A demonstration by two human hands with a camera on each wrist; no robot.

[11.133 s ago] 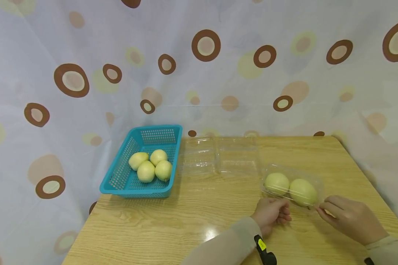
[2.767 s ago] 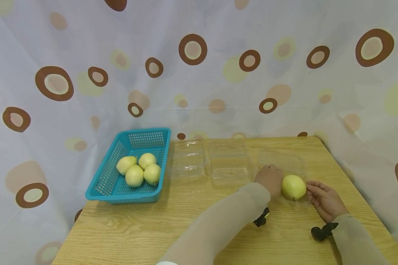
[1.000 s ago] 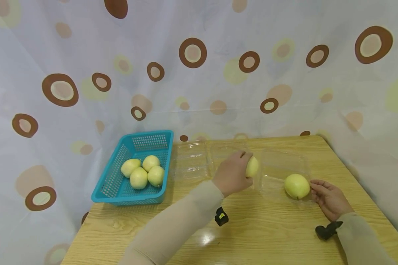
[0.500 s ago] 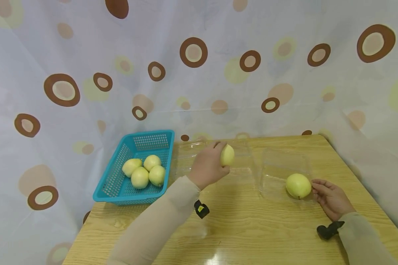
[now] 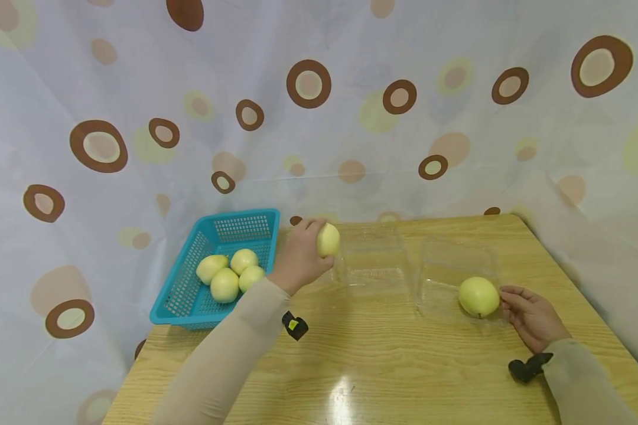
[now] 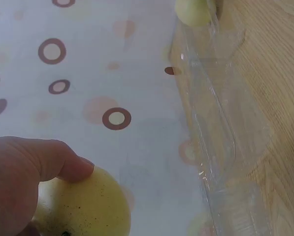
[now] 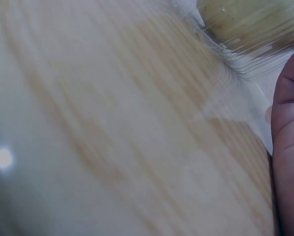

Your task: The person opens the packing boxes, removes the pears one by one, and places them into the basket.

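Note:
My left hand [image 5: 300,255] grips a pale yellow pear [image 5: 328,240] in the air, just right of the blue basket and over the leftmost clear container, which the hand mostly hides. In the left wrist view the thumb lies on the speckled skin of this pear [image 6: 95,206]. At the right, an opened clear plastic container [image 5: 433,289] holds one pear [image 5: 479,297]. My right hand [image 5: 534,319] pinches that container's right edge with thumb and fingertips. The right wrist view catches only part of this hand [image 7: 290,128] beside the clear plastic.
A blue plastic basket [image 5: 178,295] with several pears stands at the left of the wooden table [image 5: 404,366]. Another opened clear container [image 5: 374,274] lies mid-table towards the back. A spotted curtain [image 5: 351,118] hangs along the table's far edge.
The container at the right was closed over two pears; now it is open with one. My left hand has carried the other pear leftwards towards the basket. The right hand stays at the container.

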